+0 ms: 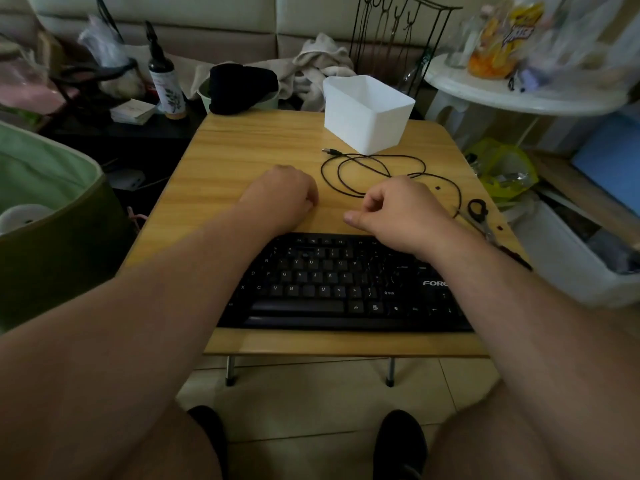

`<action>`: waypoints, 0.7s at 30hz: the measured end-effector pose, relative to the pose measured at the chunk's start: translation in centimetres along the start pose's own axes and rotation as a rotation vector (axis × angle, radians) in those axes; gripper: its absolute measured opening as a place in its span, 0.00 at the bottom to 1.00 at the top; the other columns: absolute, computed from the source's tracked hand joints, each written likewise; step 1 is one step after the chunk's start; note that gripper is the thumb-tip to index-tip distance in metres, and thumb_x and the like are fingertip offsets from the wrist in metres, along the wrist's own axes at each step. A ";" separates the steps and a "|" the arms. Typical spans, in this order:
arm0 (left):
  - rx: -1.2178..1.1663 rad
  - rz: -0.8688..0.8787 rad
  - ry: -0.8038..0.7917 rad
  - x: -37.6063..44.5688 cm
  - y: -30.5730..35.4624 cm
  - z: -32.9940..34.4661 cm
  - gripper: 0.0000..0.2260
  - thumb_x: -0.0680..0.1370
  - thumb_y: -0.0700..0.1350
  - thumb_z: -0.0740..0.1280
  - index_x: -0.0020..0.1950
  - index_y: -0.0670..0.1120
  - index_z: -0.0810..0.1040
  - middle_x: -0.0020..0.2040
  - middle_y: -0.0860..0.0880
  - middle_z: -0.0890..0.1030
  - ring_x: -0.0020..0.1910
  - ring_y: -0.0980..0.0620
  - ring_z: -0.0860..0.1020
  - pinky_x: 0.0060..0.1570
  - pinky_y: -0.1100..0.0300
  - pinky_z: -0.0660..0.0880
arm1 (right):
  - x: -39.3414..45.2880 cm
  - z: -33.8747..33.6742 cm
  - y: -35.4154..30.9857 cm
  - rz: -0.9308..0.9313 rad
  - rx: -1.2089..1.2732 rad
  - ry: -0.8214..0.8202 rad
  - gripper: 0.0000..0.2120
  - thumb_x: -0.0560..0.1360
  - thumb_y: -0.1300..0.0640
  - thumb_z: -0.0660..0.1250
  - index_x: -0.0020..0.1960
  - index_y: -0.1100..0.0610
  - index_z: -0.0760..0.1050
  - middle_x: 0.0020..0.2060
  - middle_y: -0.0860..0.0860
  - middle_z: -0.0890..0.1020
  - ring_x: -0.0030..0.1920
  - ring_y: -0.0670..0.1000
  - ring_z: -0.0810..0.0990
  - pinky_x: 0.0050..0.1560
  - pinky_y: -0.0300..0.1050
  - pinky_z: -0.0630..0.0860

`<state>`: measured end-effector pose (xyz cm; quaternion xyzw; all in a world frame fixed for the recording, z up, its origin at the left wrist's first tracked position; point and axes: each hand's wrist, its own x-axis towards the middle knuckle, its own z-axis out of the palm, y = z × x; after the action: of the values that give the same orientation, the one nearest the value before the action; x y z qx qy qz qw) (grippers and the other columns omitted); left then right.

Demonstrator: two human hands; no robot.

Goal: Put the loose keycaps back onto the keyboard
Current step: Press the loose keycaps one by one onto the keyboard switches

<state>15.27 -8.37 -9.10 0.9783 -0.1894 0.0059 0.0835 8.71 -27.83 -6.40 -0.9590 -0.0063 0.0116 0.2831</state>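
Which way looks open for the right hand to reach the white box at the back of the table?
Probably straight ahead: the right hand lies just beyond the keyboard, and only the flat, looped black cable lies between it and the white box. Nothing upright blocks the path.

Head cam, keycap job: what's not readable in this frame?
- Left hand: fingers curled under, so whether it holds a keycap is hidden by the hand itself.
- Right hand: same, palm side unseen.
- Keyboard: both ends covered by the forearms; dim light hides which sockets are bare.
- White bin: its inside is not visible from this angle.
- Small dark specks by the cable: too small to identify.
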 end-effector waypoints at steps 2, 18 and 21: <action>-0.024 -0.002 -0.009 -0.3 0.3 -0.4 0.10 0.83 0.46 0.65 0.61 0.53 0.83 0.58 0.51 0.82 0.57 0.50 0.79 0.57 0.54 0.77 | 0.0 0.1 0.2 -0.040 -0.009 0.010 0.09 0.75 0.45 0.75 0.41 0.49 0.81 0.38 0.45 0.80 0.39 0.43 0.77 0.35 0.40 0.68; -1.241 -0.106 -0.221 -5.4 2.7 -2.2 0.09 0.83 0.38 0.66 0.59 0.43 0.85 0.45 0.48 0.86 0.41 0.56 0.80 0.42 0.64 0.77 | -2.8 0.1 0.4 -0.420 0.164 0.192 0.14 0.69 0.55 0.81 0.52 0.47 0.84 0.42 0.43 0.82 0.34 0.36 0.76 0.36 0.26 0.67; -1.241 -0.100 -0.232 -5.7 2.9 -2.5 0.10 0.83 0.36 0.66 0.60 0.44 0.85 0.43 0.51 0.86 0.40 0.58 0.80 0.41 0.66 0.78 | -2.8 0.2 0.5 -0.422 0.141 0.206 0.13 0.69 0.56 0.81 0.51 0.48 0.84 0.43 0.43 0.82 0.37 0.35 0.77 0.37 0.25 0.67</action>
<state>9.00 -8.51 -6.42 0.7497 -0.1194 -0.2151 0.6143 5.86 -28.14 -6.78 -0.9104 -0.1766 -0.1451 0.3449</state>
